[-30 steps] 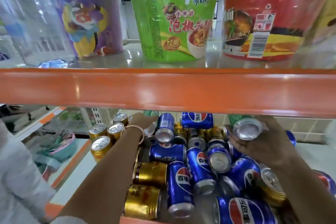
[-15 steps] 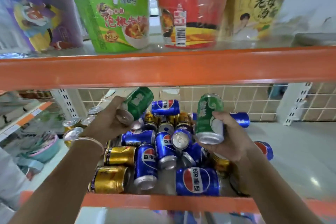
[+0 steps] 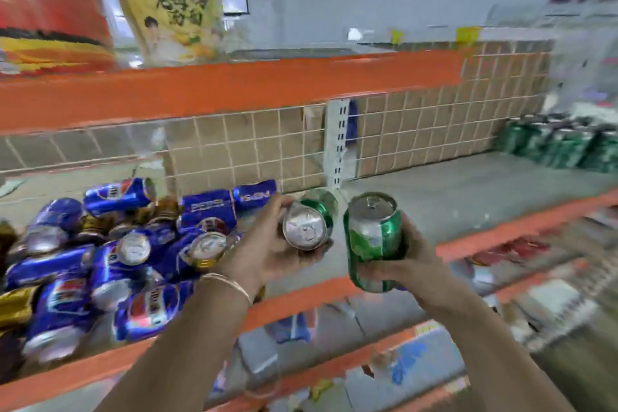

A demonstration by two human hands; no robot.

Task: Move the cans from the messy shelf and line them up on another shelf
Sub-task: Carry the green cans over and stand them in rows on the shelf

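On the far left a jumble of blue cans (image 3: 110, 264) lies heaped on the shelf (image 3: 468, 187), most of them on their sides, with a few gold cans (image 3: 13, 304) mixed in at the edge of the heap. Above them, on the upper shelf (image 3: 234, 84), stand a red noodle cup (image 3: 46, 7) and a yellow noodle cup (image 3: 170, 7), both blurred.

My left hand (image 3: 264, 247), a thin bracelet (image 3: 234, 283) at the wrist, is just right of the heap. Its fingers and thumb curl round a green can (image 3: 307, 226) held on its side, one silver end toward me. Close beside it, apart as far as I can tell, my right hand (image 3: 404, 264) wraps round a second green can (image 3: 373, 241), held nearly upright with its top tipped slightly toward me.

Both cans are in the air above the front of the shelf, in front of the white slotted post (image 3: 337, 144) that divides the gridded back panel (image 3: 434, 130). Past the post — at the far right, near the back — a group of green cans (image 3: 561, 144) stands upright, close together and too blurred to count.
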